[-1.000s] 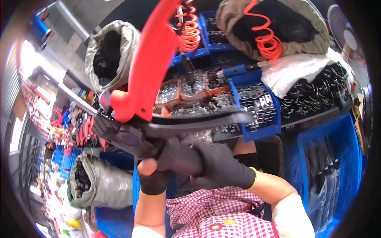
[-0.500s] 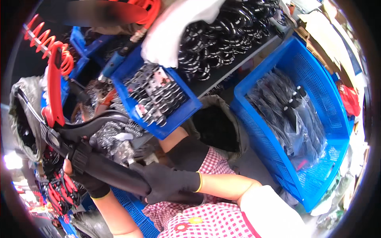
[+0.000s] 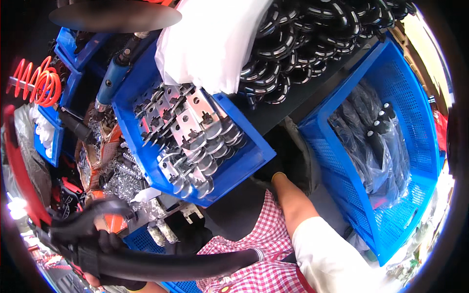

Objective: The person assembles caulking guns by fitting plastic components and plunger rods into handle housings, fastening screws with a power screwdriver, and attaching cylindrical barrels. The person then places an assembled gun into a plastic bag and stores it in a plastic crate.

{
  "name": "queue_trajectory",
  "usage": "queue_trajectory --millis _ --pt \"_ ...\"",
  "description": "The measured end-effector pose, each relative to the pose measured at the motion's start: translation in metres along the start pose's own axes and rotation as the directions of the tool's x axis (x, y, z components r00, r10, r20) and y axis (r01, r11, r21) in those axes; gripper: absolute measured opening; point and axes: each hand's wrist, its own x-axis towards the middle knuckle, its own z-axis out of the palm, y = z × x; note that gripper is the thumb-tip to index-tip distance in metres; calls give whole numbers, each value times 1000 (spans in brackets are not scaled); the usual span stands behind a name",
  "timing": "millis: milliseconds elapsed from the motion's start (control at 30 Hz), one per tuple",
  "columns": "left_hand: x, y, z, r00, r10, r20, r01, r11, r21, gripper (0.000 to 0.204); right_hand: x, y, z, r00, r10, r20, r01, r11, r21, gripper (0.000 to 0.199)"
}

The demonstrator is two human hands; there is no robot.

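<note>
Right hand (image 3: 273, 173) left long black handle (image 3: 171, 263), apparently.

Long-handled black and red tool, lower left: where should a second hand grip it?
Probably on the lower handle of the long-handled tool, near its free right end, coming from above. That black-sleeved bar lies nearly level across the lap and is bare along that stretch. The left hand already wraps the handle near the head, and the right hand is on that side.

Counted two gloved hands of mine: left hand (image 3: 105, 246), right hand (image 3: 273, 171). One long black-handled red tool (image 3: 146, 263). One orange coiled hose (image 3: 41, 83). One big blue mesh crate (image 3: 391, 161). One white cloth (image 3: 210, 44). Metal brackets (image 3: 190, 136) too many to count.
</note>
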Motion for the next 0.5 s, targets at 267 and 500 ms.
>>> queue_trajectory --millis 267,500 --pt "22 49 -12 943 199 -266 -90 925 370 50 -79 -42 -116 954 183 239 -284 290 914 43" --pt "27 41 -40 924 151 -352 -65 967 245 53 -199 -114 -206 939 -232 -255 159 -366 917 72"
